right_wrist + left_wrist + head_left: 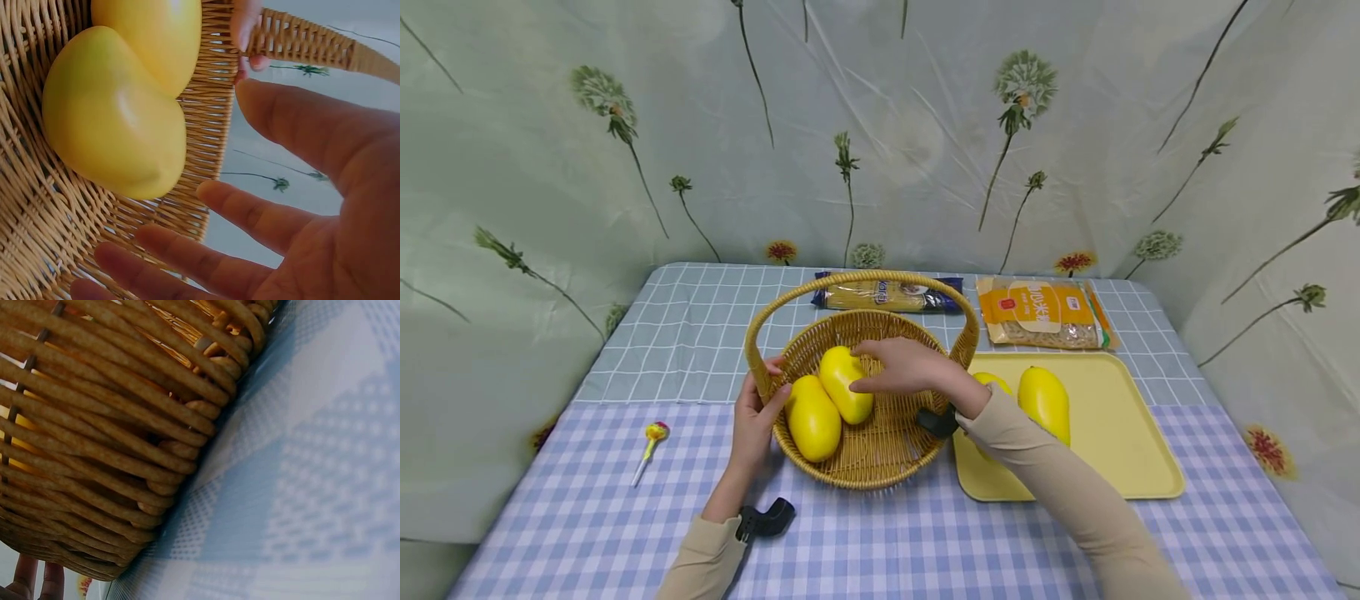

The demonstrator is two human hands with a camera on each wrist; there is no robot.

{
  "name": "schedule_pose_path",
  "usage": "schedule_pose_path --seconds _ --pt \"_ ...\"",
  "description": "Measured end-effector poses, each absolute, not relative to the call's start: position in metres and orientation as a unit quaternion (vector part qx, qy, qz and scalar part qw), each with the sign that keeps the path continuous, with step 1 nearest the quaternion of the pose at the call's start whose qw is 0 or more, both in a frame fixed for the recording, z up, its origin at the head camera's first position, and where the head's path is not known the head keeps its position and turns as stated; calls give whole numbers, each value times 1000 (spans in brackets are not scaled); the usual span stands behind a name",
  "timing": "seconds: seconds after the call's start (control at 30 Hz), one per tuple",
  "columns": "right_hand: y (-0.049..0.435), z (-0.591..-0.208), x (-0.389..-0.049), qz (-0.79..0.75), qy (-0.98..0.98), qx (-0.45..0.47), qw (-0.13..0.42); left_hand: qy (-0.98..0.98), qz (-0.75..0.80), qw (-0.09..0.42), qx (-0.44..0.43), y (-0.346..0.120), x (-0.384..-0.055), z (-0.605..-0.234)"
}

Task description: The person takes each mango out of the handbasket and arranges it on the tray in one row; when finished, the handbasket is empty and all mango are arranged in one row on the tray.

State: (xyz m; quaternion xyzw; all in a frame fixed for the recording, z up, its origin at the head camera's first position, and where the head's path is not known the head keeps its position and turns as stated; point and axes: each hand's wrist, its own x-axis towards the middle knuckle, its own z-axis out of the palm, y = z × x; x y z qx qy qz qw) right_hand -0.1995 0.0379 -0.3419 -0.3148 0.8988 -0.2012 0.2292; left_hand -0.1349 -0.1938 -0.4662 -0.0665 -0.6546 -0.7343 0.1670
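A round wicker basket (pixel 880 467) with an arched handle stands in the middle of the table. Two yellow mangoes lie side by side in its left half: a front mango (pixel 814 421) and one behind it (pixel 844 392). My left hand (pixel 754 417) holds the basket's left side near the handle's foot, thumb over the rim; in the left wrist view only some fingers (pixel 26 578) show past the weave. Above the basket hovers my right hand (pixel 898 365), fingers spread. In the right wrist view its palm (pixel 312 250) holds nothing and sits apart from the mangoes (pixel 115 125).
On the right, a yellow tray (pixel 1127 433) bears two more mangoes (pixel 1045 404), partly behind my right forearm. At the back lie a spaghetti pack (pixel 880 295) and an orange-labelled food bag (pixel 1043 312). A lollipop (pixel 656 433) lies left.
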Motion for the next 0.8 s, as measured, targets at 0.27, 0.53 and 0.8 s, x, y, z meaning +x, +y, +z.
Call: schedule_pose_path --seconds 0.27,0.53,0.8 --pt "23 -352 -207 -203 899 -302 244 -654 -733 170 -72 -193 -135 -466" --pt "11 -363 -210 -212 904 -285 239 -662 -724 178 -72 -193 -134 -465" --pt "5 -372 -209 -234 904 -266 239 -664 -724 172 -70 -193 -134 -465"
